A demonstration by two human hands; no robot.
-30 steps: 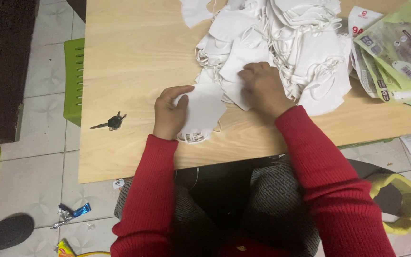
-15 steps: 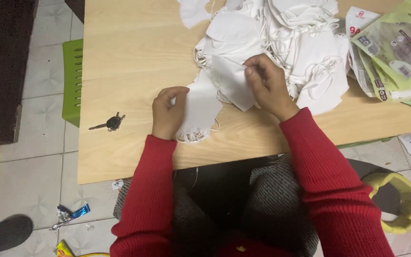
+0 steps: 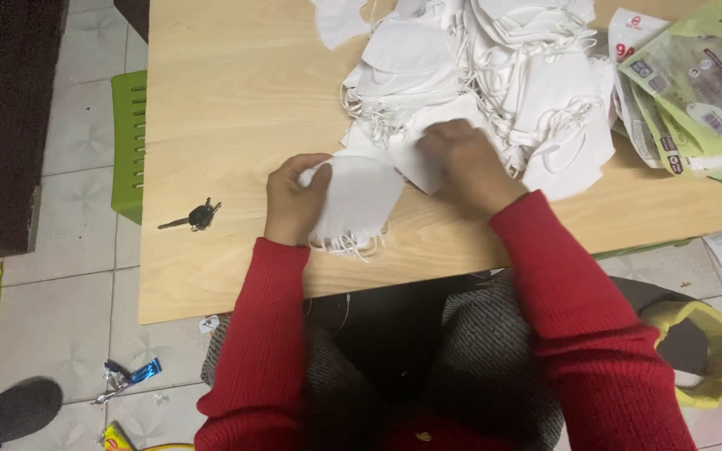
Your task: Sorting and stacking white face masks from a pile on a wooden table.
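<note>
Left hand grip closed on a small stack of white masks on the worktop, just left of the mask pile. Right hand pinches a mask at the pile's near edge.

A light wooden table carries everything. On its far side lies a big heap of white face masks. A smaller stack of white masks lies near the front edge. At the right edge lie green and white printed packets. A bunch of keys lies alone at the left, well apart from the masks.
</note>
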